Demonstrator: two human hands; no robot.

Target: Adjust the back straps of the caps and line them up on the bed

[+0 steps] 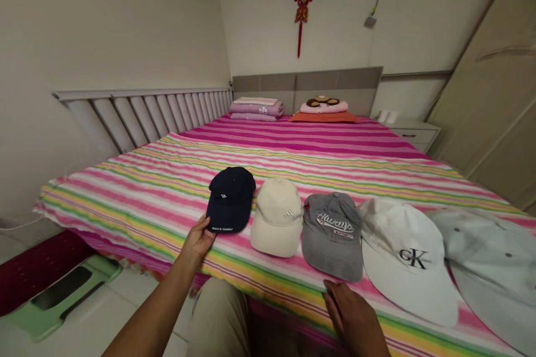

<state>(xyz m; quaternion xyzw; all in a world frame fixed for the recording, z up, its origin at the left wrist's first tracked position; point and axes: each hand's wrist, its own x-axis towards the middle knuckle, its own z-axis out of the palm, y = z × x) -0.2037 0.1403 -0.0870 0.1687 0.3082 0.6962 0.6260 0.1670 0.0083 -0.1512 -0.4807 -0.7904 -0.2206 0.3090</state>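
Note:
Several baseball caps lie in a row along the near edge of the bed. My left hand (200, 239) pinches the brim corner of the navy cap (231, 199), which has small white lettering on its brim. Right of it sits a beige cap (277, 215), then a grey cap (332, 228) with "Always" across the front. My right hand (349, 312) is just below the grey cap's brim, by the bed's edge, its fingers apart and holding nothing. Further right are a white cap (404, 251) with "CK" lettering and a pale cap (494, 251) cut off by the frame.
The bed carries a striped sheet (142, 189). Folded purple bedding (256, 110) and a pink pile (324, 107) lie by the headboard (268, 85). White railing (146, 114) lines the left side. A green stool (71, 295) stands on the floor at left.

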